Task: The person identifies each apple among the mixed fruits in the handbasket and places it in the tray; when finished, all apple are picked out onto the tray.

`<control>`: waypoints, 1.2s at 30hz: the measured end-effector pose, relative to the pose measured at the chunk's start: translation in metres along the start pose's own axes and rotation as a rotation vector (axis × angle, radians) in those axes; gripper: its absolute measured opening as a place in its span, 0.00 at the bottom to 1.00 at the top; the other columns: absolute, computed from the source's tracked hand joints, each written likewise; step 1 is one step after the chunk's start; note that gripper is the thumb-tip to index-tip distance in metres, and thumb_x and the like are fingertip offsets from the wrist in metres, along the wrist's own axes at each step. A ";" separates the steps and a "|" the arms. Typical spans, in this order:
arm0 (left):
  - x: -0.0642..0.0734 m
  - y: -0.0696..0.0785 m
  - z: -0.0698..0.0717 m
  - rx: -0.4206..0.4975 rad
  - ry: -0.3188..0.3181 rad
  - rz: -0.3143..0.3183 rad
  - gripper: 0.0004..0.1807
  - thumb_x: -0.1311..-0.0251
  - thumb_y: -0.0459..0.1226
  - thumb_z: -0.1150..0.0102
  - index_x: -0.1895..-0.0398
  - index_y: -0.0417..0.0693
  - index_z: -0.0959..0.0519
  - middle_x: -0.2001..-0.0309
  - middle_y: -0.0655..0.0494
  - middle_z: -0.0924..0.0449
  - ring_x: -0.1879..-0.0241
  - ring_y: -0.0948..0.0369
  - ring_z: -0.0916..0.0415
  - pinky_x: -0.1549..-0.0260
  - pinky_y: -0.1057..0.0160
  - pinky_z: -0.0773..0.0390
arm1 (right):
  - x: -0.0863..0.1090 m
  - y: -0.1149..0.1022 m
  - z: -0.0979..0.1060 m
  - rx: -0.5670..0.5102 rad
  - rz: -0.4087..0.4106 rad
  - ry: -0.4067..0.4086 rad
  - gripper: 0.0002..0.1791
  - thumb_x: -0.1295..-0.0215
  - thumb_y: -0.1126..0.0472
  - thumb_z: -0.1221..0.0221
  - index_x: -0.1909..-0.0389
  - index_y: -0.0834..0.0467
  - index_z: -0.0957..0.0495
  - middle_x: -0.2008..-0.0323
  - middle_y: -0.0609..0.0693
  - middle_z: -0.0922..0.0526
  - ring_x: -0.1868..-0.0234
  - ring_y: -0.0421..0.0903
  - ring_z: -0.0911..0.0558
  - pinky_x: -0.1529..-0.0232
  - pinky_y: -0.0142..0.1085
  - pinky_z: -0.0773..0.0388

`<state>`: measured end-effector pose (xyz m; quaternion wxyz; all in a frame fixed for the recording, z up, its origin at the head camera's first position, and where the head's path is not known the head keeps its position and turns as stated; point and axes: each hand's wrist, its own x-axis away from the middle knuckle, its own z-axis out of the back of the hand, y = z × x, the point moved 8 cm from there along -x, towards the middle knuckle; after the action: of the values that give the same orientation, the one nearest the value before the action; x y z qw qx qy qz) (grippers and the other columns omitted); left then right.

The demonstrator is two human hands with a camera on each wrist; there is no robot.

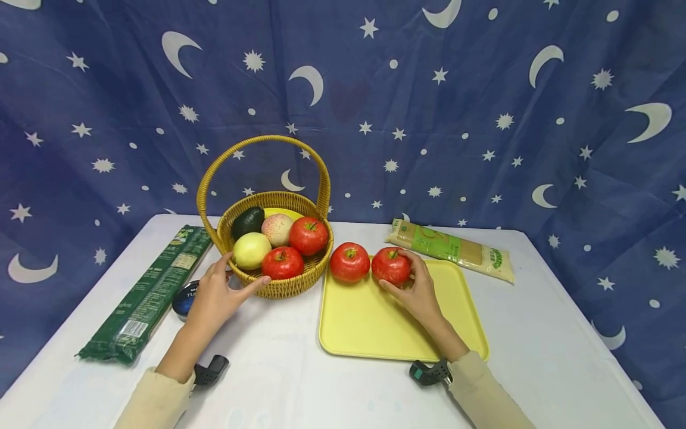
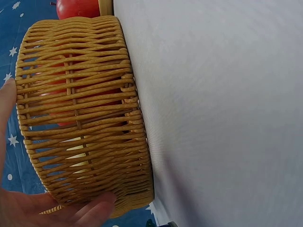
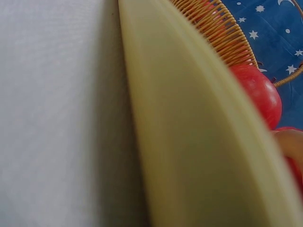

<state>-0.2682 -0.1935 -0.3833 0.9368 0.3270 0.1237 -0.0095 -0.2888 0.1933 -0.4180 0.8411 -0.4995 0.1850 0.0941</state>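
Note:
A wicker basket [image 1: 284, 290] with a tall handle stands at the left centre. My left hand [image 1: 214, 298] holds its near left side, thumb at the front rim and fingers round the outer wall. Inside lie an avocado [image 1: 248, 223], a pale yellow-green fruit [image 1: 252, 251], a peach [image 1: 277, 229] and two red apples [image 1: 282, 263]. On the yellow tray [image 1: 370, 325], my right hand [image 1: 420, 295] grips a red apple [image 1: 389, 267] between thumb and fingers. Another red apple [image 1: 350, 263] sits just left of it, near the basket. In the right wrist view the tray's edge [image 3: 189, 118] hides most of that hand.
A long green packet [image 1: 147, 298] lies along the table's left side. Beside it a dark blue tin [image 1: 184, 300] is partly hidden behind the left forearm. A packet with a green label [image 1: 452, 247] lies behind the tray. A blue star-patterned cloth [image 1: 364, 149] hangs behind the white table.

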 end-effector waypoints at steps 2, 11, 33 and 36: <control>0.000 0.001 0.000 -0.004 -0.002 -0.004 0.55 0.48 0.59 0.32 0.30 0.28 0.42 0.40 0.24 0.34 0.42 0.33 0.32 0.50 0.36 0.27 | 0.000 0.001 0.000 -0.003 -0.010 0.000 0.41 0.51 0.65 0.26 0.37 0.59 0.35 0.40 0.61 0.30 0.43 0.59 0.26 0.48 0.54 0.22; -0.002 0.003 0.001 -0.010 0.004 -0.016 0.56 0.49 0.60 0.32 0.30 0.28 0.41 0.41 0.24 0.33 0.44 0.33 0.30 0.52 0.36 0.26 | 0.001 0.001 0.000 0.028 0.032 -0.002 0.40 0.50 0.67 0.27 0.37 0.61 0.38 0.38 0.64 0.37 0.38 0.62 0.32 0.43 0.58 0.28; 0.000 0.001 0.002 0.000 0.038 -0.029 0.54 0.48 0.59 0.32 0.31 0.28 0.40 0.48 0.27 0.28 0.53 0.38 0.25 0.58 0.40 0.22 | 0.000 -0.006 0.000 0.068 0.110 0.019 0.40 0.51 0.67 0.28 0.37 0.64 0.37 0.38 0.65 0.36 0.38 0.63 0.32 0.40 0.59 0.31; 0.001 0.000 0.000 0.001 0.037 -0.031 0.54 0.49 0.59 0.31 0.31 0.27 0.40 0.46 0.26 0.29 0.50 0.37 0.25 0.57 0.39 0.23 | 0.001 -0.006 0.001 0.078 0.112 0.028 0.39 0.50 0.67 0.29 0.37 0.64 0.36 0.38 0.65 0.35 0.38 0.63 0.31 0.41 0.59 0.30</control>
<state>-0.2673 -0.1932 -0.3830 0.9340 0.3257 0.1459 -0.0179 -0.2855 0.1915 -0.4133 0.8507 -0.4564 0.2280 0.1265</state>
